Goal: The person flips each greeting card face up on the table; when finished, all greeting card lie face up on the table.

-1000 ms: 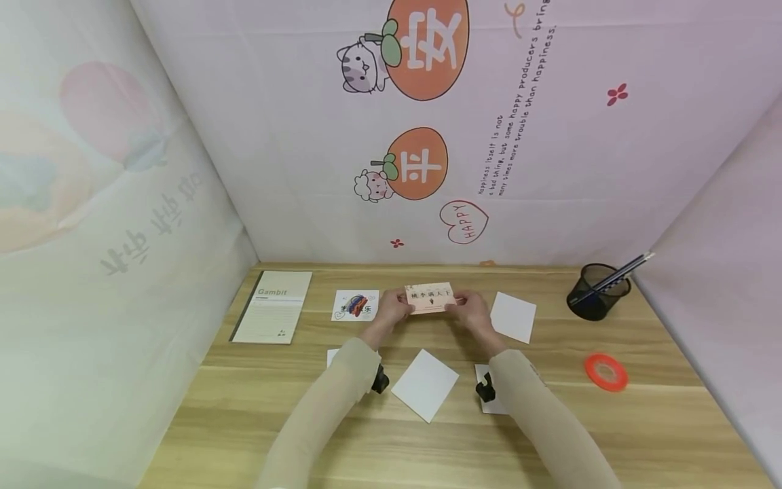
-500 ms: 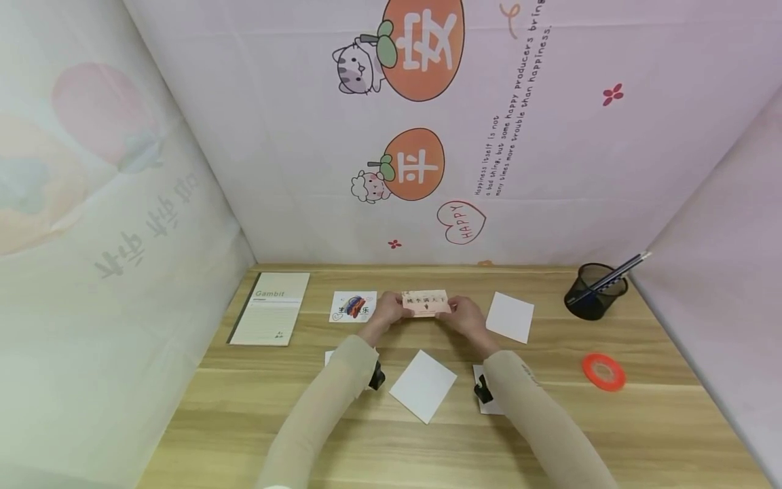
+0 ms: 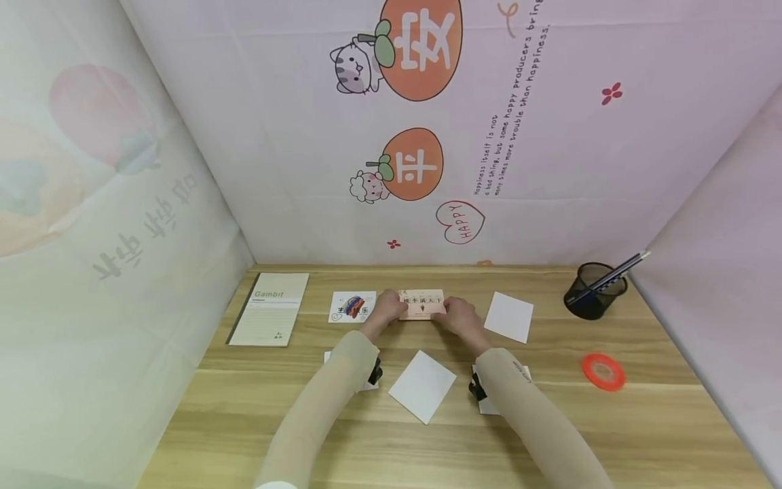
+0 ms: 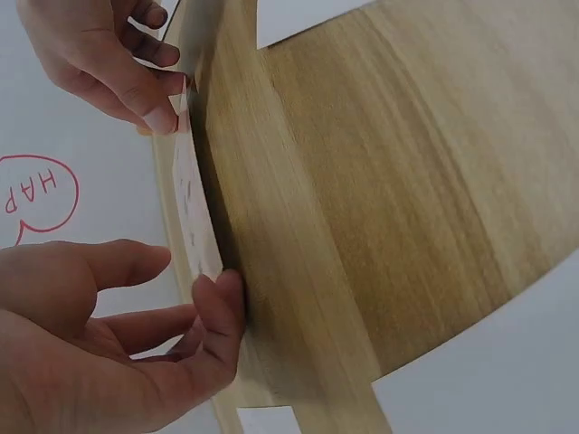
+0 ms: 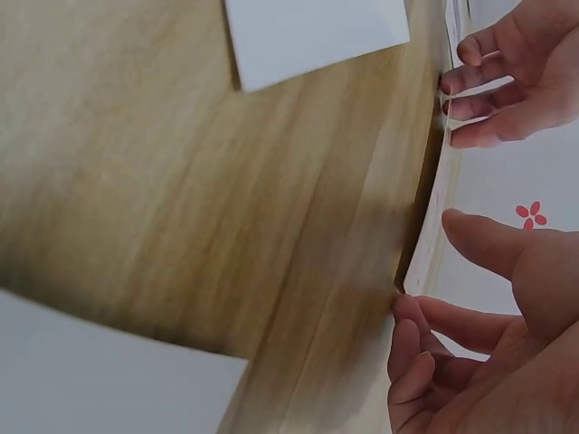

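A pale peach card [image 3: 421, 305] printed with Chinese characters lies low over the wooden table near the back wall. My left hand [image 3: 386, 312] holds its left end, thumb on the near side in the head view. At the opposite end, my right hand [image 3: 462, 318] has its thumb over the lower right corner. The left wrist view shows the card [image 4: 193, 208] nearly edge-on, its near end against the left fingertips [image 4: 224, 294]. Seen from the right wrist, the right fingertips [image 5: 405, 307] meet the card's near corner. Their undersides are partly hidden.
Left of the hands lie a white card with a colourful drawing [image 3: 352, 307] and a notebook [image 3: 269, 309]. White cards surround the arms: one [image 3: 509, 317] at right, one [image 3: 421, 387] between the sleeves. A red tape roll [image 3: 603, 371] and mesh pencil cup [image 3: 595, 292] stand further right.
Both hands have brought the printed card down and slightly left, and it has turned from a slight tilt to square with the table's back edge. The view has shifted slightly.
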`<state>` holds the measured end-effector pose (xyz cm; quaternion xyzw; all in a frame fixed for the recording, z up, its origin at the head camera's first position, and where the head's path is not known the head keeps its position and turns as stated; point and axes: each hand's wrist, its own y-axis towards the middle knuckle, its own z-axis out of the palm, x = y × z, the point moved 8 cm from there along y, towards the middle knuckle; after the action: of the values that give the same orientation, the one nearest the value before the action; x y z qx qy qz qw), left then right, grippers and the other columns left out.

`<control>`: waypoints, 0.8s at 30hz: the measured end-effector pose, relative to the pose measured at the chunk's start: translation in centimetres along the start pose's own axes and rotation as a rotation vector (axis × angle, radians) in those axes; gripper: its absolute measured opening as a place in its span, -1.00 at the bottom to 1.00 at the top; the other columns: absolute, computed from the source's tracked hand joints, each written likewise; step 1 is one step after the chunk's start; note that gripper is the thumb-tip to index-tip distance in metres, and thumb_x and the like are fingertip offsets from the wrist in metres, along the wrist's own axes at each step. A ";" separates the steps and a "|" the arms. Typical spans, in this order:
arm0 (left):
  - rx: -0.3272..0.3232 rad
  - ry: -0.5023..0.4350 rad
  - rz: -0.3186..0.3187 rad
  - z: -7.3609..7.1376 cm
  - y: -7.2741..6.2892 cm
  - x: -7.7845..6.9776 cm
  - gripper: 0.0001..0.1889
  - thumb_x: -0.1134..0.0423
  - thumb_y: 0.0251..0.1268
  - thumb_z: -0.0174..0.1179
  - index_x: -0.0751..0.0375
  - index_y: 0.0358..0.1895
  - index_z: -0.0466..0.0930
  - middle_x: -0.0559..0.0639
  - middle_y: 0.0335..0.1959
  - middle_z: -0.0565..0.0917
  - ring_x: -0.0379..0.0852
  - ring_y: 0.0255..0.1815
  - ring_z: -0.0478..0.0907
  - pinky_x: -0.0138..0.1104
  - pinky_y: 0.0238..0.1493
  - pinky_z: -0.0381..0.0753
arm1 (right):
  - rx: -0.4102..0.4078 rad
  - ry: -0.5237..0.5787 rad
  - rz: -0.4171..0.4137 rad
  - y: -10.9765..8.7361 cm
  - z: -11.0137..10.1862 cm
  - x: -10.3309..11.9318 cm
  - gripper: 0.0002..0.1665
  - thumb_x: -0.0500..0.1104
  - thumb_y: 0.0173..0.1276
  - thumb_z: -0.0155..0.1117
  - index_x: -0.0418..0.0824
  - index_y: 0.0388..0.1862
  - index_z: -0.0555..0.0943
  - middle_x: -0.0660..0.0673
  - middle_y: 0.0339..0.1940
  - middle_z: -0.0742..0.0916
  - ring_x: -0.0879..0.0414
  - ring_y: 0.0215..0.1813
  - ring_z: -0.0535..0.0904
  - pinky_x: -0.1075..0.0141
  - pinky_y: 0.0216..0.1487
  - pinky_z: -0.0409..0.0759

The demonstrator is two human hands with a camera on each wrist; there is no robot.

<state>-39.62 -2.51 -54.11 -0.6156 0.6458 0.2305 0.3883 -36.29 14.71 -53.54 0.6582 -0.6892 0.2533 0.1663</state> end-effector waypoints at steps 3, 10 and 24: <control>-0.014 0.124 0.025 -0.2 -0.3 -0.5 -0.54 0.40 0.24 0.09 0.13 -0.81 0.18 0.02 -0.76 0.40 -0.21 -0.80 0.17 -0.43 -0.77 0.16 | 0.002 0.008 -0.012 0.0 0.1 0.1 -0.51 -0.04 0.31 0.29 -0.40 0.04 0.57 -0.25 -0.14 0.68 -0.05 -0.20 0.54 0.08 -0.12 0.55; -0.070 0.352 0.112 -0.2 -1.6 -3.1 -0.68 0.28 0.32 0.11 0.46 0.03 0.54 0.34 0.08 0.50 0.06 -0.28 0.55 -0.17 -0.31 0.61 | -0.024 0.057 -0.071 -0.5 -1.9 0.3 -0.51 -0.11 0.41 0.12 -0.46 0.13 0.52 -0.35 -0.05 0.69 -0.18 -0.06 0.62 0.01 -0.07 0.60; 0.029 0.338 0.383 6.1 -2.6 -7.6 -0.60 0.30 0.30 0.22 0.26 0.20 0.50 0.13 0.14 0.46 0.02 0.11 0.48 -0.27 0.10 0.54 | -0.082 0.013 -0.086 0.1 -8.5 -7.0 -0.45 -0.12 0.44 -0.02 -0.50 0.25 0.40 -0.50 0.20 0.49 -0.40 0.22 0.38 -0.21 0.16 0.41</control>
<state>-36.19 6.54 -51.26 -0.5063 0.8096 0.1845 0.2329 -36.69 25.28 -50.52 0.6781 -0.6690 0.2217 0.2085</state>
